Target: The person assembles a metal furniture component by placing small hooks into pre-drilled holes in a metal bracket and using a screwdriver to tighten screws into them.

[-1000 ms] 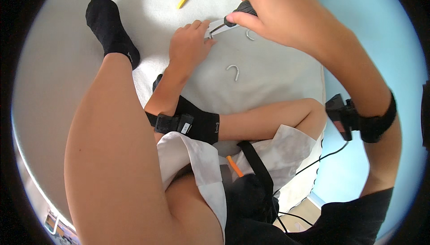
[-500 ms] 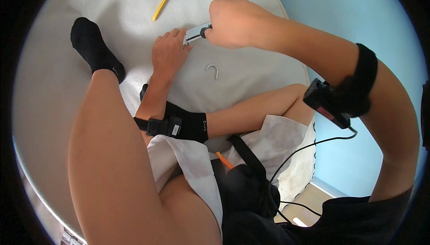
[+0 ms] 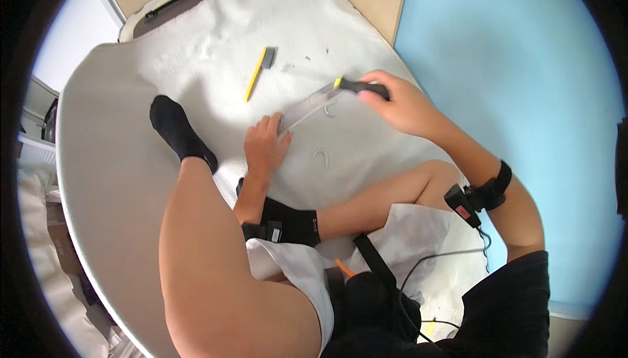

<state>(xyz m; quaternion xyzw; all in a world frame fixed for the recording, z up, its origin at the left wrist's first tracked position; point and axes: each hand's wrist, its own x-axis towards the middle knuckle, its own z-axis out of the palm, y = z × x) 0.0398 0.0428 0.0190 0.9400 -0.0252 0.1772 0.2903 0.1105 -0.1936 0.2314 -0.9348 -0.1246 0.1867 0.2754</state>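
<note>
My right hand (image 3: 404,106) is closed around the black handle of what looks like a screwdriver (image 3: 354,86) with a yellow collar. Its shaft cannot be made out. The collar is by the far right end of a silvery metal strip (image 3: 306,109), blurred by motion. My left hand (image 3: 265,147) grips the strip's near end, fingers over its edge. A curved metal hook (image 3: 329,109) shows beside the strip; whether it is attached I cannot tell. Another loose hook (image 3: 322,156) lies on the white bed cover (image 3: 216,44), nearer to me.
A yellow-handled brush (image 3: 256,76) with grey bristles lies farther off, near small dark bits (image 3: 307,57). My bent legs in black socks (image 3: 180,129) flank the work area. A blue wall (image 3: 497,63) stands at the right. A cable (image 3: 435,253) runs from the strap on my right forearm.
My right hand has moved back to the right from the strip, and the tool's yellow collar now shows. A hook beside the strip has come into sight. The view has shifted, showing the bed's far end.
</note>
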